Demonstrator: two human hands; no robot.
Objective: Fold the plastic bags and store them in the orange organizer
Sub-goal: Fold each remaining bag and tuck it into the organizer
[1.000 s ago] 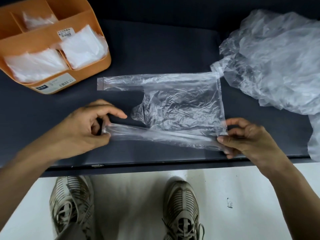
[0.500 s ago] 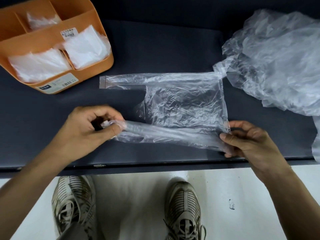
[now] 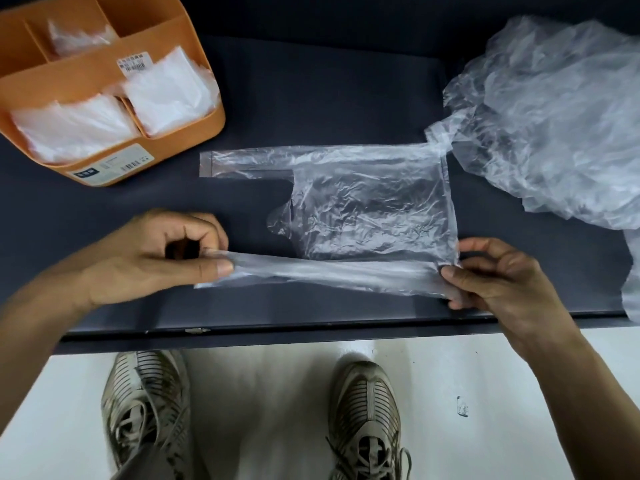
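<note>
Left hand (image 3: 149,258) and right hand (image 3: 502,278) are each pinching an end of the clear bag's (image 3: 374,209) near edge, stretching it between them. Beyond the left hand, the orange organizer (image 3: 194,133) is holding folded bags (image 3: 166,91); beyond the right, a loose pile of bags (image 3: 554,109) is lying.

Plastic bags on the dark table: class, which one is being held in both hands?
The flat clear bag at the centre: the left hand and right hand pinch its near edge. The crumpled pile on the right lies untouched.

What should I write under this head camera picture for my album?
Left hand and right hand pinch the near edge of a clear plastic bag on the dark table, beside the orange organizer.
</note>
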